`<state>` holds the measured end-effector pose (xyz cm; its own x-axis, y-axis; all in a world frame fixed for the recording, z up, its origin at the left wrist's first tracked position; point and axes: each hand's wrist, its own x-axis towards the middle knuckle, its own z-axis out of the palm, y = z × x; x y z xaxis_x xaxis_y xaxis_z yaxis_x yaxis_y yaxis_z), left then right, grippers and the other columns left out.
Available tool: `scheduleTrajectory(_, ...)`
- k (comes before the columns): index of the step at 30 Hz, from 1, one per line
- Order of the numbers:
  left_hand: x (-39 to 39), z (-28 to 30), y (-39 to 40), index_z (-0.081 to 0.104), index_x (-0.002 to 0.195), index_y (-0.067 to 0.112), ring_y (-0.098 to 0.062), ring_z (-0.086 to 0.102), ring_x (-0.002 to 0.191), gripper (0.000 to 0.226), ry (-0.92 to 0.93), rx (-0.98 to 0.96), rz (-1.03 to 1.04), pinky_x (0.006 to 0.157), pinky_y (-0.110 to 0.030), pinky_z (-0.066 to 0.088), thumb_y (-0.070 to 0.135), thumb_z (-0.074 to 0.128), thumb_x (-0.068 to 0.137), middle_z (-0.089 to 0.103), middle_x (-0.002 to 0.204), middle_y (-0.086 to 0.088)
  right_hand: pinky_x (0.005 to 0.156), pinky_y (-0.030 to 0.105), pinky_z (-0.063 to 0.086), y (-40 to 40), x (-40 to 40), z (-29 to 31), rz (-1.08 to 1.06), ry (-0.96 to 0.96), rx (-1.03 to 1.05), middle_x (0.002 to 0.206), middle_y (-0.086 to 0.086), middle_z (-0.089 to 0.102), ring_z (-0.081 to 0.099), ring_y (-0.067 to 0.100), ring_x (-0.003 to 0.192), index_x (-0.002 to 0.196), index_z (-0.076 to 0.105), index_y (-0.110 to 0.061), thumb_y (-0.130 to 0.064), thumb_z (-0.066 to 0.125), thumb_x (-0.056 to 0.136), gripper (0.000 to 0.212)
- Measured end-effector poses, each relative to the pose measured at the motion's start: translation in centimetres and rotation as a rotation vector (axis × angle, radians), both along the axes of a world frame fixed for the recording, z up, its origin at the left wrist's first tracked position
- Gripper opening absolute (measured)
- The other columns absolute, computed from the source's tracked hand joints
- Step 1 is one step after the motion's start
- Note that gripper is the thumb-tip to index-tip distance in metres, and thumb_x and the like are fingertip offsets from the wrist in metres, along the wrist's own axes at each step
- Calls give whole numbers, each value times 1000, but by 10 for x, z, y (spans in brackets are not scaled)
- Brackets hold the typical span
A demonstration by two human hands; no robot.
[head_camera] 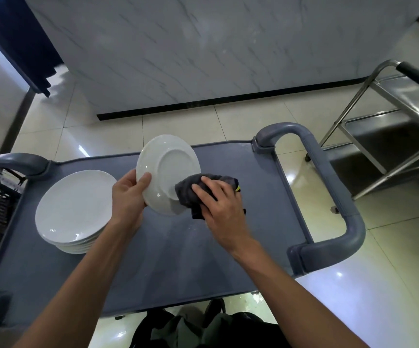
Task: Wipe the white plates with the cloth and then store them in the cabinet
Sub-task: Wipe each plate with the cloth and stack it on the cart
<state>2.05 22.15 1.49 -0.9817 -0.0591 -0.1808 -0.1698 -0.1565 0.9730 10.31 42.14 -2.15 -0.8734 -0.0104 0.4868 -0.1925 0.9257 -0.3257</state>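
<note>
Wiping the underside of a white plate over the cart.

The left hand grips the plate by its near-left rim, thumb curled over the edge, tilting its base up, probably so the right hand can press the dark cloth against it with fingers spread over the bunched cloth. The stack of plates waits at left on the grey cart; no cabinet shows.

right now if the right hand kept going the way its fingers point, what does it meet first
The right hand points up-left, pressing the dark cloth against the underside of the held plate. It meets the cloth and that plate at once; the left hand lies just beyond.
</note>
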Motion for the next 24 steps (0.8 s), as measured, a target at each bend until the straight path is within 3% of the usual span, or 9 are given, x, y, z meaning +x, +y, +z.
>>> scheduleTrajectory(2, -2, -1, 5, 75, 98, 21, -21, 64, 85, 17, 89, -137, -41, 78, -41, 53, 10, 62, 97, 73, 93, -6, 87, 53, 47, 12, 2, -1, -11, -14, 20, 141, 5, 56, 55, 29, 121, 133, 62, -21, -10, 71, 87, 48)
scheduleTrajectory(6, -7, -6, 16, 73, 91, 19, -12, 58, 73, 9, 223, -465, -137, 70, -34, 49, 18, 64, 94, 71, 82, -5, 94, 55, 46, 35, 10, -3, -57, -58, 36, 142, 8, 55, 52, 31, 124, 135, 60, -19, -13, 67, 92, 44)
scheduleTrajectory(9, -9, -9, 28, 58, 72, 25, 0, 47, 60, 21, 383, -701, -194, 58, -17, 40, 21, 63, 92, 57, 64, 7, 94, 58, 46, 48, 17, -4, -110, -91, 11, 141, 9, 55, 52, 32, 124, 135, 60, -19, -14, 67, 93, 43)
scheduleTrajectory(11, -7, -11, 36, 50, 73, 31, 3, 51, 57, 29, 503, -812, -260, 50, -11, 36, 17, 62, 95, 49, 59, 13, 94, 59, 46, 55, 22, -4, -135, -107, -2, 141, 9, 55, 51, 32, 125, 136, 59, -19, -15, 66, 93, 43)
scheduleTrajectory(14, -7, -19, 44, 57, 83, 25, -5, 52, 53, 19, 621, -984, -367, 50, -18, 35, 13, 60, 97, 52, 65, 8, 96, 57, 46, 64, 28, -4, -164, -122, -24, 142, 9, 54, 50, 32, 127, 136, 59, -18, -15, 66, 93, 44)
scheduleTrajectory(17, -7, -28, 54, 65, 93, 16, -31, 60, 57, 9, 698, -1113, -420, 54, -29, 38, 8, 63, 94, 63, 69, -6, 97, 57, 46, 70, 34, -3, -185, -141, -33, 143, 9, 53, 49, 32, 128, 138, 58, -18, -16, 65, 95, 43)
scheduleTrajectory(19, -5, -32, 61, 69, 102, 12, -39, 66, 66, 14, 722, -1180, -463, 56, -32, 44, 5, 65, 91, 72, 81, -13, 96, 58, 47, 73, 37, -2, -199, -145, -40, 143, 10, 54, 49, 33, 128, 138, 58, -17, -15, 64, 95, 43)
scheduleTrajectory(21, -2, -35, 69, 71, 107, 11, -40, 70, 76, 21, 732, -1228, -511, 59, -39, 53, 2, 67, 88, 75, 92, -14, 96, 58, 48, 76, 41, -1, -218, -151, -45, 143, 11, 53, 48, 34, 128, 138, 57, -16, -14, 64, 95, 44)
scheduleTrajectory(24, 2, -41, 80, 74, 101, 11, -35, 72, 86, 27, 784, -1228, -551, 65, -40, 55, -4, 69, 80, 77, 95, -10, 94, 56, 48, 82, 45, 0, -247, -147, -47, 143, 10, 53, 49, 33, 126, 138, 58, -16, -14, 64, 95, 44)
